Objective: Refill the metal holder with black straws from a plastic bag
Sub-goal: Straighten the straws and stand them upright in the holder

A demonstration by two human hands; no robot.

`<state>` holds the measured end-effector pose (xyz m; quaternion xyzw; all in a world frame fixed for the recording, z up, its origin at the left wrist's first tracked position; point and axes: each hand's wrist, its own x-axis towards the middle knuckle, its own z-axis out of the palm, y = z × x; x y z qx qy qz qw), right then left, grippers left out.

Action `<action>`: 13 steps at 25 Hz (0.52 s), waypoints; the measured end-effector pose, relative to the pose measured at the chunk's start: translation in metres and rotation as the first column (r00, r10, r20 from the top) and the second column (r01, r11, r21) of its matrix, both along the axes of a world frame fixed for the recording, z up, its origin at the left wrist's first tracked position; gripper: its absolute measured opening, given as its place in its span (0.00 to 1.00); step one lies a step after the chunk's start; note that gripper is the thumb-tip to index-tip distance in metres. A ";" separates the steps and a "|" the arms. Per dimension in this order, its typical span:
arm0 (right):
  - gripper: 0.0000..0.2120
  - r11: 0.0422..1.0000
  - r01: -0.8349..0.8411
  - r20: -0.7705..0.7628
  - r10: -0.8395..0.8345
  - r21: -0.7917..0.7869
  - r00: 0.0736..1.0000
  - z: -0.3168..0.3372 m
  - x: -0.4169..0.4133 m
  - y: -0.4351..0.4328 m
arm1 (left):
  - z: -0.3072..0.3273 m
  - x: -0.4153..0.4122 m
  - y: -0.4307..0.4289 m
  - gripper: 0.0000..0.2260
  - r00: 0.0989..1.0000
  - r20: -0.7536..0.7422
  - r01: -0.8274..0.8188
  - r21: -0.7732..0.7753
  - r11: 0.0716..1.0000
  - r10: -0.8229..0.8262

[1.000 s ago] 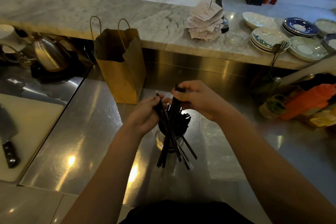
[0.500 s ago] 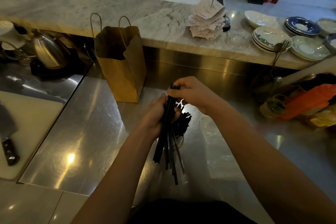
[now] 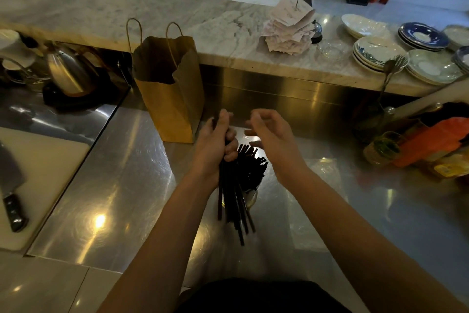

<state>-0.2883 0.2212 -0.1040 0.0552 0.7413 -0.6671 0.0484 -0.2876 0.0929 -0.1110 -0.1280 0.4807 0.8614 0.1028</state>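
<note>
My left hand grips a bundle of black straws near their upper ends, and the bundle hangs down toward me in front of the metal holder. The holder stands on the steel counter and has more black straws sticking up out of it. My right hand hovers just right of the bundle with loosely curled fingers and holds nothing. A clear plastic bag lies flat on the counter to the right of the holder.
A brown paper bag stands behind my left hand. A kettle sits at the far left, a knife on a white cutting board. Stacked plates and receipts are on the marble ledge. Orange bottles stand at the right.
My right hand has let go of the straw tops and drawn off to the right with its fingers loose. The left hand has gathered the splayed straws into one tighter bundle.
</note>
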 end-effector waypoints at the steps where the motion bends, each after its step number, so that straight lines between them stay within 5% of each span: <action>1: 0.14 0.989 0.046 0.074 -0.036 -0.138 0.997 -0.003 0.011 0.000 | 0.002 -0.002 -0.002 0.11 0.996 -0.038 -0.082 0.005 0.997 0.082; 7: 0.25 0.761 0.333 0.531 0.017 -0.556 0.847 -0.020 0.063 -0.001 | 0.029 -0.009 -0.002 0.05 0.888 -0.320 -0.349 -0.004 0.937 0.329; 11: 0.30 0.441 0.501 0.608 0.141 -0.745 0.781 -0.018 0.067 -0.005 | 0.037 -0.005 0.018 0.07 0.863 -0.412 -0.358 -0.092 0.929 0.292; 13: 0.29 0.395 0.519 0.606 0.133 -0.758 0.784 -0.014 0.061 -0.008 | 0.034 0.003 0.032 0.06 0.880 -0.414 -0.306 -0.121 0.944 0.232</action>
